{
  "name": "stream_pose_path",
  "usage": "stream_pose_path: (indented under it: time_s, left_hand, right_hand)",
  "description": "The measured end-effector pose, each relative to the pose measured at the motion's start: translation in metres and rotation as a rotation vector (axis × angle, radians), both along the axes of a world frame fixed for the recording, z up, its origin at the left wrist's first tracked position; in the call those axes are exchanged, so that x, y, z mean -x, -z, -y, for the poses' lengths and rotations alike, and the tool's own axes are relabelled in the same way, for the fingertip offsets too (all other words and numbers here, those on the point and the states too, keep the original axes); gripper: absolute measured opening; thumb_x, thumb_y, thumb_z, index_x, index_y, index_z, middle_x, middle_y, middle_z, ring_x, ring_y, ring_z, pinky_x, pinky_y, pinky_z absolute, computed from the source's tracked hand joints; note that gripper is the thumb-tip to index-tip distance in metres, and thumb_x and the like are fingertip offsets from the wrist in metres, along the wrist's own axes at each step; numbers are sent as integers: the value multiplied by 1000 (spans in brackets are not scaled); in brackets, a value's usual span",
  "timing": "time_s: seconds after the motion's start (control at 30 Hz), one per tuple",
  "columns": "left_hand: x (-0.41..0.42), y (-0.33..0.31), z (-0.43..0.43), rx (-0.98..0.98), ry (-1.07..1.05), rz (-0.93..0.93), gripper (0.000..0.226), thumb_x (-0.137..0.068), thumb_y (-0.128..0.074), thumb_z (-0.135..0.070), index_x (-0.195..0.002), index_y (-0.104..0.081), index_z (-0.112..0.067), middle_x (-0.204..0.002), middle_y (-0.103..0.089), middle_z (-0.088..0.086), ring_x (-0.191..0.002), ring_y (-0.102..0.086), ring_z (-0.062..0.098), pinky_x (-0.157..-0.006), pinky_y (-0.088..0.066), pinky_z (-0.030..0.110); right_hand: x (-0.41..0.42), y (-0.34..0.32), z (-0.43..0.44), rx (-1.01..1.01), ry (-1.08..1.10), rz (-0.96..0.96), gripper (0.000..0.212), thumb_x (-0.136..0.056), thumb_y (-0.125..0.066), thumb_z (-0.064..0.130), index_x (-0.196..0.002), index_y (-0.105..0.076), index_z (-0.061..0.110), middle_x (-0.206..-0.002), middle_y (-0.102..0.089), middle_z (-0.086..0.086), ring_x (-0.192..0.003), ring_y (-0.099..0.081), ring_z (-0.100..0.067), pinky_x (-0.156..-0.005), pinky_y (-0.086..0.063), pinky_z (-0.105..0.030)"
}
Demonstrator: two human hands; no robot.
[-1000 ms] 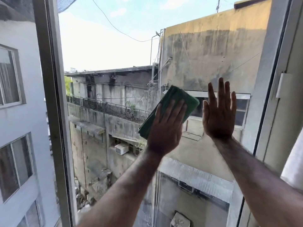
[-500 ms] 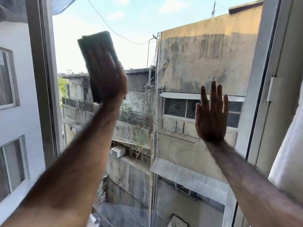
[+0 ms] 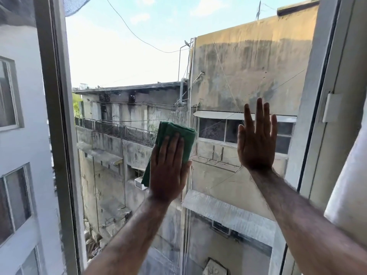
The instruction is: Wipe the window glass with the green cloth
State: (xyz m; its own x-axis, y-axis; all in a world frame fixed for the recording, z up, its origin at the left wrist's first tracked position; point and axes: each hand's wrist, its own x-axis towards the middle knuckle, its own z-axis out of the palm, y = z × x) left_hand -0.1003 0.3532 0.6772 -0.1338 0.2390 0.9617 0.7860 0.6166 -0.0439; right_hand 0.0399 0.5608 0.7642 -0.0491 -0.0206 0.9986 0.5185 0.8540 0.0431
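Green cloth, folded: we pressed it flat on the window glass at pane centre under our spread left hand. Right hand, at three o'clock: spread, bracing, empty. Step: wiping, mid-stroke. Next, we judged: steady pressure toward unwiped areas.

Stained concrete building outside, railed balcony, overhead cable

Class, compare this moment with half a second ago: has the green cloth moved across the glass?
Yes. The green cloth under the left hand has swept down and rightward, away from the left window frame, towards the middle of the pane.
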Motion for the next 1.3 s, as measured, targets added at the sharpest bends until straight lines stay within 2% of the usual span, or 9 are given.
stream_pose_path:
  time_s: [0.13, 0.23, 0.47, 0.67, 0.93, 1.03, 1.1, 1.17, 1.3]
  left_hand:
    - [-3, -36, 16, -75, -35, -109, 34, -101, -59, -32, -130, -67, -14, -141, -67, 6, -123, -62, 28, -104, -43, 48]
    - [-5, -58, 25, -54, 2, -144, 21, -95, -70, -20, -115, -71, -13, -134, -69, 9, -122, -65, 31, -107, -48, 53]
    - [-20, -95, 38, 69, 75, 69, 67, -79, -87, -17, -139, -61, -4, -137, -68, 15, -133, -60, 37, -119, -42, 60]
    - [-34, -107, 38, 185, 8, 75, 28, -89, -77, -3, -117, -74, -8, -108, -75, 10, -99, -75, 27, -84, -67, 46]
    - [-41, -114, 51, 241, 12, 149, 28, -91, -69, 0, -117, -70, -11, -115, -71, 8, -108, -72, 28, -84, -66, 45]
    - [-38, -118, 65, 190, 145, 280, 32, -90, -78, -8, -121, -69, -9, -118, -73, 10, -106, -74, 30, -84, -62, 36]
    - [-36, -121, 73, 152, 211, 345, 35, -90, -80, -11, -122, -67, -8, -116, -76, 13, -102, -76, 31, -81, -61, 34]
    - [-33, -125, 85, 83, 288, 413, 33, -90, -80, -15, -120, -66, -9, -111, -78, 14, -92, -76, 29, -73, -61, 33]
    - [-28, -131, 104, -62, 481, 562, 28, -93, -77, -18, -113, -59, -10, -95, -67, 3, -66, -58, 6, -45, -42, 4]
  right_hand:
    - [0, 0, 1, -1, -7, -3, 56, -116, -31, 32, -170, -28, 16, -179, -22, -18, -168, -18, -33, -138, -15, -51]
    - [-1, 0, 0, -1, -9, -7, 56, -116, -32, 32, -170, -28, 16, -179, -22, -18, -168, -18, -33, -138, -14, -51]
    - [0, -1, -2, 4, 12, 5, 57, -116, -32, 32, -171, -26, 17, -179, -21, -18, -169, -16, -33, -139, -9, -47]
    - [1, 0, -5, 12, 9, 19, 57, -117, -29, 33, -171, -27, 16, -179, -21, -19, -168, -18, -34, -139, -12, -49]
    - [-19, -7, 21, 179, -51, 152, 60, -114, -44, 29, -169, -29, 13, -179, -18, -20, -168, -18, -36, -136, -20, -56]
    - [-27, -11, 45, 213, -187, 171, 60, -108, -55, 33, -160, -46, 4, -167, -42, -26, -155, -42, -41, -128, -38, -54]
    - [-28, -10, 65, 205, -323, 276, 55, -106, -55, 41, -146, -60, 3, -139, -68, -21, -123, -68, -33, -106, -60, -52]
    - [-29, -10, 94, 426, -560, 484, 60, -99, -62, 55, -137, -67, 9, -117, -76, -10, -96, -73, -22, -88, -67, -49]
    - [-18, 0, 123, 890, -707, 734, 69, -79, -90, 53, -137, -66, 25, -125, -76, -4, -112, -72, -23, -95, -64, -45]
